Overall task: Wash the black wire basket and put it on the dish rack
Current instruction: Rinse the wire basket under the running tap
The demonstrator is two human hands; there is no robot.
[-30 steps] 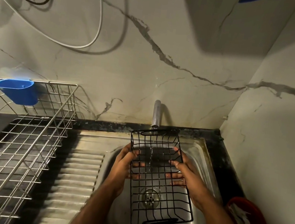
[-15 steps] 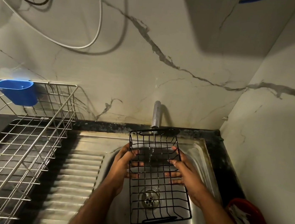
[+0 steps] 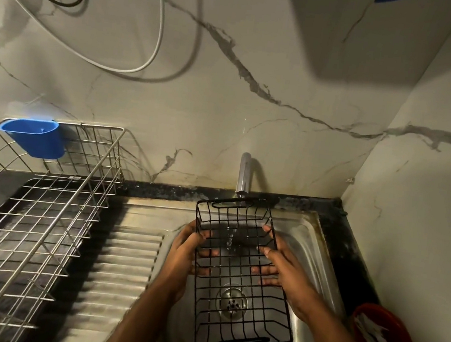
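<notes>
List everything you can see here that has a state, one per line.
Tap: running.
Wire basket: held over the sink, under the stream.
Left hand: gripping the basket's left side.
Right hand: gripping its right side.
Dish rack: nothing loaded.
Blue cup: hooked on the rack's rim.

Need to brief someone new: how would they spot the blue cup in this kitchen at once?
Start at the steel sink, then look left past the ribbed drainboard to the wire dish rack. The blue cup hangs on its far rim by the wall, the only blue plastic among bare metal wires.
</notes>
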